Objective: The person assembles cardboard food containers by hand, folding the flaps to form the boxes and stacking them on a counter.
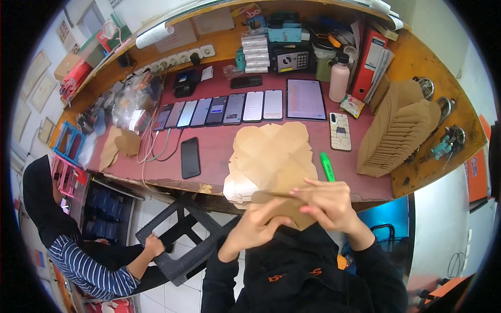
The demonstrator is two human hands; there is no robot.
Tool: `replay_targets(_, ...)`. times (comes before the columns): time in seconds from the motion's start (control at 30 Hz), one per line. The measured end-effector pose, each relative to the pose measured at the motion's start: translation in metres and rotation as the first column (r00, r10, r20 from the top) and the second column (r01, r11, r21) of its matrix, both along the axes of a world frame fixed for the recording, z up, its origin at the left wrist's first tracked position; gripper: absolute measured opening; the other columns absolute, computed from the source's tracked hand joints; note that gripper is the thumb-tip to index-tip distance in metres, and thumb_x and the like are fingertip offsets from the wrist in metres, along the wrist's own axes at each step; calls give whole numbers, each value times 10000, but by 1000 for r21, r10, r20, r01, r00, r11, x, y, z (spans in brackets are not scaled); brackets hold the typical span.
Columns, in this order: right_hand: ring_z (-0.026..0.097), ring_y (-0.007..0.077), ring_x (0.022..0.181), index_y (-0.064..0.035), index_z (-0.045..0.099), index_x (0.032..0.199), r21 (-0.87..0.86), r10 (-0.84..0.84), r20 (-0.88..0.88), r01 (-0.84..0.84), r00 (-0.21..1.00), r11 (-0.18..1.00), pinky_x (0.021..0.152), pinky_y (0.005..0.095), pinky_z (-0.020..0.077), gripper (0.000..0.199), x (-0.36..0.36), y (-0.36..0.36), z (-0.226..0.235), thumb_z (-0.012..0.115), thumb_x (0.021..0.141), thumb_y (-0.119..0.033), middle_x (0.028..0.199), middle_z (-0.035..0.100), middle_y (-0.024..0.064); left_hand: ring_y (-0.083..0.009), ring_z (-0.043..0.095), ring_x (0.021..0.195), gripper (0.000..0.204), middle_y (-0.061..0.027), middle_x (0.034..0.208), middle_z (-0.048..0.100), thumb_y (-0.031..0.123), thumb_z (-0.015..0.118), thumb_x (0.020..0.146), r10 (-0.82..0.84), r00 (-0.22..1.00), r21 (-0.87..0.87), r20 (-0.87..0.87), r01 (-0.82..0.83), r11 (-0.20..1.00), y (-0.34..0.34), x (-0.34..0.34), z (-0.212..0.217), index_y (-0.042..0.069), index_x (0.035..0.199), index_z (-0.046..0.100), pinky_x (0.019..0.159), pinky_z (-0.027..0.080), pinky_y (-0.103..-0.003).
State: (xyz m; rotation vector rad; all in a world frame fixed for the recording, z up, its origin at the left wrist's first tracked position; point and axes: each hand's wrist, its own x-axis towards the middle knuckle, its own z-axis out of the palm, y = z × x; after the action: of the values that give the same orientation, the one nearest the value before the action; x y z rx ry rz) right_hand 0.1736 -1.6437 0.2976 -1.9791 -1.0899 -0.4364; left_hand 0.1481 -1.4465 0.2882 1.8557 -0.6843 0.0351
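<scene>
Close to the desk's front edge, my left hand [255, 223] and my right hand [330, 205] both grip a brown cardboard box blank [299, 218]. It is partly bent, and my fingers press along its upper fold. Part of it is hidden behind my fingers. Just beyond lies a stack of flat brown cardboard blanks [269, 148] with notched edges. A green highlighter [327, 167] rests beside the stack, near my right hand. Farther right stands a row of folded cardboard boxes [391, 143], nested one in another.
Several phones [216, 110] and a tablet [306, 99] line the desk's back. A black phone [191, 158] lies near charging cables; a patterned phone [340, 132] lies right. A pink bottle [339, 77] stands behind. At left, another person's hand [154, 244] holds a dark stool [182, 235].
</scene>
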Motion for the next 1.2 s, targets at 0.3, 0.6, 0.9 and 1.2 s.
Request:
replay_targets(0.3,389,206,1209,-92,535,1143,-299,277,308,-184,910,936,1008,449,256,448,-8,3,-14,554,774,-346,1255,468,58,-162,491,1010,520,-101,1115,511,67,663,713,-38,897,-461,-441,-190,867,11,2,-17,-42,1162,424,879,373,-274)
replay_targets(0.6,493,314,1068,2,483,1162,22,18,-173,-15,985,1000,915,413,373,422,10,8,-34,558,791,-186,1150,513,177,-93,553,732,215,-62,789,614,-26,628,709,109,967,-139,-231,-144,980,-9,11,-17,-37,911,558,662,446,-229)
replay_targets(0.9,610,212,896,-125,636,655,372,-276,120,215,954,903,968,460,229,172,19,4,-39,534,675,12,757,659,18,-241,583,918,444,-172,1104,528,312,485,838,-54,948,-684,-313,-186,705,21,24,-49,-3,1138,396,780,472,-310)
replay_targets(1.2,379,315,1115,-32,449,626,473,293,-329,-112,898,874,950,423,265,325,31,6,-66,457,858,-259,1042,433,142,-175,601,816,296,-115,935,609,115,626,758,70,800,-513,-596,-446,733,-10,22,-66,-39,997,546,718,488,-288)
